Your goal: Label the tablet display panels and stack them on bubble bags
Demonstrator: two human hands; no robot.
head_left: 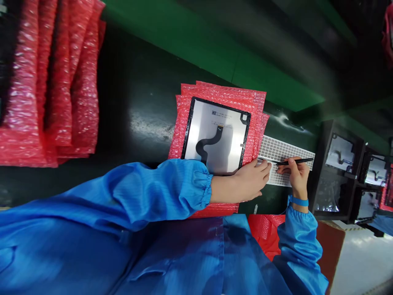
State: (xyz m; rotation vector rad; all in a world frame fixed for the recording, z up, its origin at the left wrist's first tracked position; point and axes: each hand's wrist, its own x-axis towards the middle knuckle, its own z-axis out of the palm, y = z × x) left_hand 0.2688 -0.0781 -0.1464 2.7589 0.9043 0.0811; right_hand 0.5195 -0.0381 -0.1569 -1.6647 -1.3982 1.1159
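Observation:
My right hand [296, 174] is closed around a slim black pointed tool [296, 161], held almost level over a white sheet marked in small grid squares [287, 148]. The tool's thin end reaches left to the fingertips of my left hand [253, 180]. Those fingers are bent together at the sheet's left edge; what they pinch, if anything, is hidden. My left forearm crosses the lower edge of a tablet-sized screen panel [222, 147], which lies with its silvery back up. A black ribbon cable [201, 145] curves across that back. Beneath the panel are stacked red bubble-wrap bags [259, 100].
More red bubble-wrap bags [73, 90] stand piled at the left on the dark bench [138, 98]. At the right are black trays [322, 192] holding similar panels [340, 153]. A green wall [227, 57] runs along the back. Red wrap [265, 233] hangs below the bench edge.

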